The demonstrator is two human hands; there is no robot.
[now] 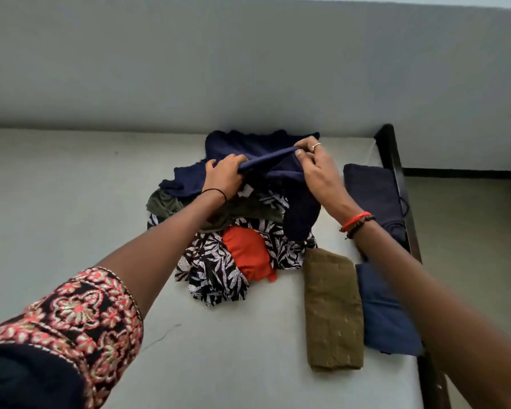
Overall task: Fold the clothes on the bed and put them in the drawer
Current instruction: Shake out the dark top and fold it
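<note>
Crumpled navy garment (257,149), edge stretched taut, left grip (224,175), right grip (313,160) both pinching it

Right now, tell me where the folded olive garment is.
In the head view, the folded olive garment lies on the bed, right of the unfolded pile, beside a folded blue garment.

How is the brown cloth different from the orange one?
The brown cloth is folded into a neat long rectangle; the orange cloth is crumpled. The brown cloth lies straight on the bed; the orange cloth sits on the leafy print cloth. Neither is being held.
</note>
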